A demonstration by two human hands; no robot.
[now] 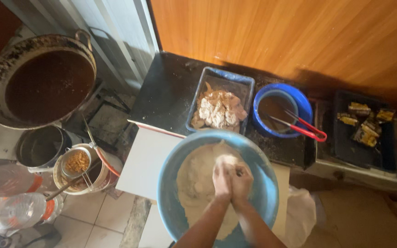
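Observation:
Both my hands are down in a large blue bowl point(168, 183) holding pale flour mix point(194, 183). My left hand point(222, 179) and my right hand point(242, 181) are pressed together over the middle of the bowl, both dusted white. Their fingers close around a floured lump point(227, 160) held between them; what the lump is cannot be told. Just beyond the bowl sits a blue rectangular tray point(205, 78) with floured pieces point(219, 109) piled in it.
A blue round bowl point(303, 103) of brown liquid with red-handled tongs point(305, 126) is at right, then a dark tray point(345, 147) of small browned pieces. At left stand a big wok of dark oil point(47, 82), a pot point(40, 147), a bucket with strainer point(78, 163) and plastic bottles point(14, 211).

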